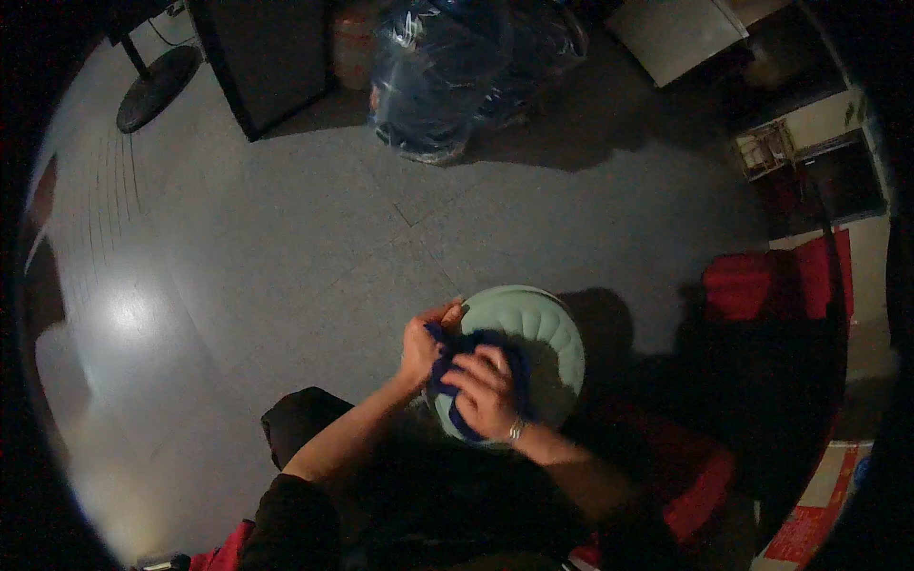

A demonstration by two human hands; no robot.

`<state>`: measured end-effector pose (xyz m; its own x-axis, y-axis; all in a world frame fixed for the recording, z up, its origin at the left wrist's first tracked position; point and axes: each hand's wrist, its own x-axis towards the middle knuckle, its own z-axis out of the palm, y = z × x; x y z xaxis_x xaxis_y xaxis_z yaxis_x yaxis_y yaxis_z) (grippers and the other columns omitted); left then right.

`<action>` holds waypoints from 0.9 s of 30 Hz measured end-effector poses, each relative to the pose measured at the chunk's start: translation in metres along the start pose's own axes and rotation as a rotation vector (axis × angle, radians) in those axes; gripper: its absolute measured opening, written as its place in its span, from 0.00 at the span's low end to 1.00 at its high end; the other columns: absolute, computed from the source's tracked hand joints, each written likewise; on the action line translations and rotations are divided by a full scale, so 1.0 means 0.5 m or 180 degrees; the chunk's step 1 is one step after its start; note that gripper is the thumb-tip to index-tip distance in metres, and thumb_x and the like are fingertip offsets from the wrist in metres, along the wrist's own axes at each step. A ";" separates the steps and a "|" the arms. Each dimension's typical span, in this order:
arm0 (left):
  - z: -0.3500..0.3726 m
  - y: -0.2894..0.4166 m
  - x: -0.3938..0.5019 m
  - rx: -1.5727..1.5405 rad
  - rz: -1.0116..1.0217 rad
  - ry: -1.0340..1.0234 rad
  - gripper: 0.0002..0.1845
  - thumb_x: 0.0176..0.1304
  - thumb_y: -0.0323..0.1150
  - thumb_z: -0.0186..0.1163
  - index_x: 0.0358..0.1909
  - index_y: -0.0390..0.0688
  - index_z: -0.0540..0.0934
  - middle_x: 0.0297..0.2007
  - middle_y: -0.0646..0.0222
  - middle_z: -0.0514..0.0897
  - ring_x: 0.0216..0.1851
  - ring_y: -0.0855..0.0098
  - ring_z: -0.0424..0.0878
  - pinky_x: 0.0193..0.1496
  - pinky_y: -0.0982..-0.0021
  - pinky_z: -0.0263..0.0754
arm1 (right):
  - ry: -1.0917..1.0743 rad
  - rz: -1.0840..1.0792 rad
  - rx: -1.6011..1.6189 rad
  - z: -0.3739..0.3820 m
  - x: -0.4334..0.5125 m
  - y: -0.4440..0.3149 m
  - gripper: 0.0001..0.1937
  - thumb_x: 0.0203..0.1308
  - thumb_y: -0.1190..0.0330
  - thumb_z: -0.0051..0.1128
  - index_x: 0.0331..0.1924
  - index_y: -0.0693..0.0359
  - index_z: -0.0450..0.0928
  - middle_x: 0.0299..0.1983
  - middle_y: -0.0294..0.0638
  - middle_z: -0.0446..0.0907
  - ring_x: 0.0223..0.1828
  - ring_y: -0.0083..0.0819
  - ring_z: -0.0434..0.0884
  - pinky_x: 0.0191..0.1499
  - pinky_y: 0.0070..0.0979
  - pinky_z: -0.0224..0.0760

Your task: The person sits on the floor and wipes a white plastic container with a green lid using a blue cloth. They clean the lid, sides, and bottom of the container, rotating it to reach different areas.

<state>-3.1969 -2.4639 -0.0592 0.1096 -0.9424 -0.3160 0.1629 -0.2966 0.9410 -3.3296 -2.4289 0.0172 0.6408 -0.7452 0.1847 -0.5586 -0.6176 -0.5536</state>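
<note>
Before me is a round pale green object point(536, 315) with a scalloped surface, perhaps a basin or a stool top; the picture does not settle which. My left hand point(424, 347) grips its left edge, thumb near the rim. A bunched dark blue cloth point(525, 371) lies against the green surface. Over that cloth is my right hand point(482, 392), fingers bent and slightly blurred, pressing it down. Part of the cloth reaches my left hand. A silver-coloured bracelet point(518, 428) circles my right wrist. Both hands hide much of the cloth, and shadow covers the object's lower right.
Grey floor point(285, 235) spreads ahead. Beyond it stands a bulky dark item wrapped in clear plastic point(435, 78), beside a dark panel point(264, 64) and a round stand base point(158, 89). A red chair or cushion point(750, 285) and shelving point(821, 128) are at right.
</note>
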 end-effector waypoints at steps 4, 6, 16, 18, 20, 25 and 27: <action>-0.004 0.002 -0.012 0.0138 0.0192 0.0117 0.18 0.67 0.40 0.54 0.45 0.34 0.79 0.27 0.75 0.77 0.28 0.83 0.71 0.30 0.77 0.67 | 0.0304 0.0631 -0.0093 -0.035 0.146 0.147 0.10 0.45 0.76 0.52 0.34 0.63 0.78 0.40 0.47 0.77 0.46 0.47 0.72 0.51 0.42 0.64; -0.002 0.009 -0.017 -0.0180 -0.0401 0.0190 0.19 0.66 0.40 0.55 0.47 0.33 0.78 0.29 0.72 0.80 0.27 0.83 0.71 0.29 0.78 0.68 | 0.0439 0.0964 -0.0089 -0.050 0.177 0.205 0.12 0.45 0.74 0.52 0.36 0.66 0.78 0.37 0.49 0.77 0.43 0.49 0.74 0.48 0.38 0.67; 0.003 0.040 -0.022 -0.0089 -0.0301 0.0545 0.20 0.63 0.41 0.57 0.45 0.33 0.80 0.32 0.60 0.84 0.33 0.71 0.80 0.39 0.73 0.72 | 0.0673 0.1882 -0.0811 -0.142 -0.112 0.156 0.18 0.54 0.69 0.58 0.46 0.70 0.72 0.52 0.59 0.67 0.53 0.54 0.67 0.57 0.42 0.61; 0.002 0.032 -0.018 0.0344 -0.0351 0.0543 0.19 0.63 0.41 0.56 0.44 0.35 0.80 0.33 0.56 0.84 0.33 0.65 0.82 0.40 0.71 0.73 | 0.0504 0.1460 -0.0642 -0.113 -0.131 0.077 0.17 0.49 0.71 0.63 0.43 0.68 0.73 0.50 0.57 0.68 0.52 0.51 0.68 0.56 0.43 0.61; 0.000 0.022 -0.015 0.0466 -0.0194 0.0489 0.18 0.63 0.41 0.55 0.43 0.36 0.80 0.32 0.52 0.83 0.33 0.60 0.82 0.40 0.69 0.73 | 0.0101 0.0608 -0.0097 -0.074 -0.110 0.006 0.18 0.45 0.70 0.65 0.43 0.63 0.77 0.50 0.52 0.70 0.52 0.50 0.69 0.56 0.43 0.61; -0.009 0.029 -0.019 0.0580 0.0367 0.0230 0.17 0.63 0.40 0.54 0.40 0.34 0.79 0.31 0.47 0.80 0.33 0.57 0.81 0.38 0.66 0.72 | 0.0140 0.0376 -0.0152 -0.030 0.109 0.061 0.10 0.50 0.72 0.56 0.39 0.59 0.77 0.42 0.46 0.72 0.46 0.48 0.71 0.50 0.41 0.64; -0.011 0.047 -0.025 0.0976 0.0082 0.0189 0.17 0.63 0.40 0.54 0.39 0.33 0.79 0.30 0.46 0.79 0.32 0.60 0.81 0.38 0.66 0.72 | -0.0006 0.0683 -0.0553 -0.040 0.191 0.134 0.10 0.50 0.68 0.58 0.36 0.62 0.78 0.39 0.47 0.76 0.42 0.47 0.74 0.45 0.38 0.69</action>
<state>-3.1890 -2.4582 -0.0335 0.1683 -0.9422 -0.2895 -0.1430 -0.3140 0.9386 -3.3164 -2.5467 0.0141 0.4988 -0.8633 0.0767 -0.7636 -0.4796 -0.4323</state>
